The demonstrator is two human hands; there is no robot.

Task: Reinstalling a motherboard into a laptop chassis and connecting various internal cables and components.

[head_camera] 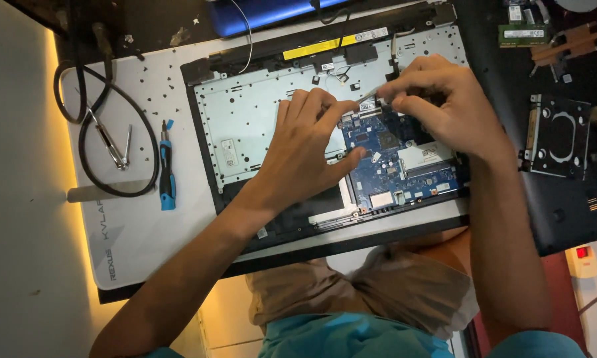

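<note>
I am looking down at an opened laptop chassis [272, 113] lying on a white work mat [146, 225], its metal inner plate bared and a blue circuit board [404, 166] sitting in the chassis toward four o'clock.

My left hand [305, 152] is resting flat across the middle of the chassis, fingers spread fairly wide, the thumb touching the board's left edge and the fingertips pointing toward one o'clock. It is gripping nothing that I can make out; it is only pressing down on the plate and the board.

My right hand [444, 99] is hovering over the top of the board at about one o'clock from the left hand, fingers pinched narrow around a thin grey tool [373, 97] whose tip is meeting the board's upper edge just beside the left fingertips.

At nine o'clock from the chassis, on the mat, a blue-and-black screwdriver [167, 174] is lying, and further out a pair of tweezers [116, 149] is sitting inside a loop of black cable [86, 132]. At three o'clock a drive bracket [558, 136] is resting on a dark cover panel [564, 212], well apart from both hands. At twelve o'clock a yellow strip [318, 48] is running along the hinge edge.
</note>
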